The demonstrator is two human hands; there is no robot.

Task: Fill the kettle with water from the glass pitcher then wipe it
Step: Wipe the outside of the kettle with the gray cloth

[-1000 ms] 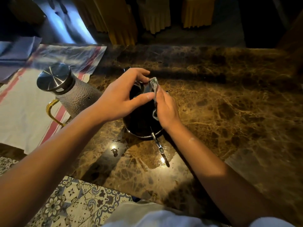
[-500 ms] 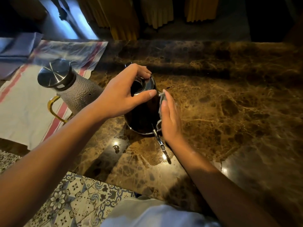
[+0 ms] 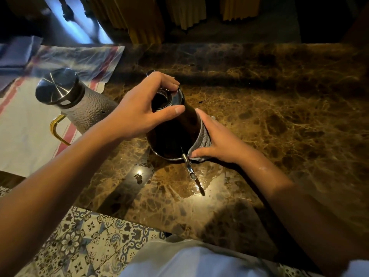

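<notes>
Where tiles show, glossy marble counter [image 3: 279, 120].

Left hand [image 3: 139, 114] curled — right hand [image 3: 219, 140] pressing flat.
</notes>
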